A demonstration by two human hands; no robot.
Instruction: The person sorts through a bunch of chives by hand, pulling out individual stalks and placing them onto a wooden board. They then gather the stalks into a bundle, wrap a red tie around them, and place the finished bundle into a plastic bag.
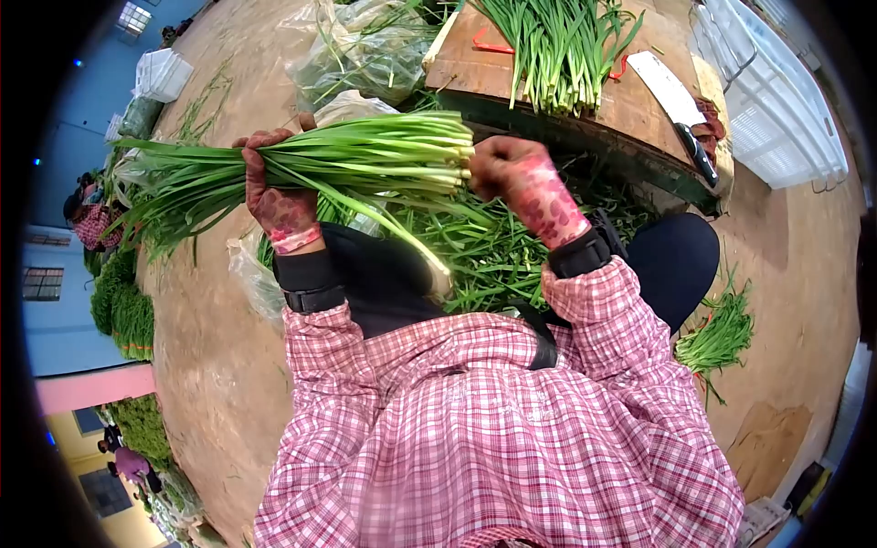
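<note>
My left hand [272,187], in a patterned glove, is wrapped round a thick bunch of Chinese chives [365,155]. The bunch lies sideways above my lap, pale stem ends to the right and green leaves to the left. One stalk droops away below the rest, toward my knee. At the cut ends is my right hand [512,173], gloved the same way, with its fingers curled in a pinch. Whatever it may hold is hidden. Loose green leaves [489,251] are heaped beneath the bunch, between my legs.
Ahead stands a wooden board [475,68] bearing more chives [562,55], red ties and a cleaver [671,96]. White crates [776,100] are at the right. A tied bunch [717,338] lies on the floor. Plastic bags [365,50] sit ahead left; other people [91,215] are far left.
</note>
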